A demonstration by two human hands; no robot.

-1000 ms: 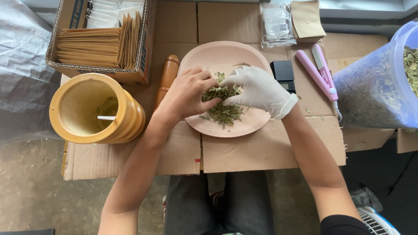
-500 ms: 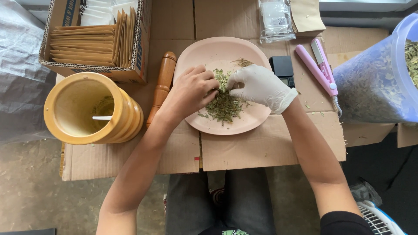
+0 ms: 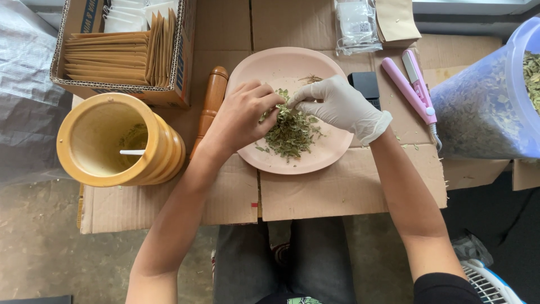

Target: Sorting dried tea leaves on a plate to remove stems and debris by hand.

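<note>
A pink plate [image 3: 281, 65] sits on flattened cardboard, with a pile of dried green leaves [image 3: 292, 135] in its middle. My bare left hand [image 3: 242, 115] rests on the plate's left side, fingers pinched into the top of the pile. My right hand [image 3: 337, 104], in a white glove, comes in from the right, its fingertips pinched on leaves at the same spot. The two sets of fingertips almost touch above the pile.
A wooden mortar [image 3: 115, 141] with a white stick inside stands left, a wooden pestle [image 3: 211, 101] beside it. A cardboard box of brown envelopes [image 3: 124, 53] is back left. A pink sealer [image 3: 410, 90], a black scale [image 3: 365, 87] and a clear tub of leaves [image 3: 489, 101] lie right.
Both hands have lifted slightly and shifted toward the top of the pile, picking at the leaves. The pile looks a little more spread out. The camera view shifted a little.
</note>
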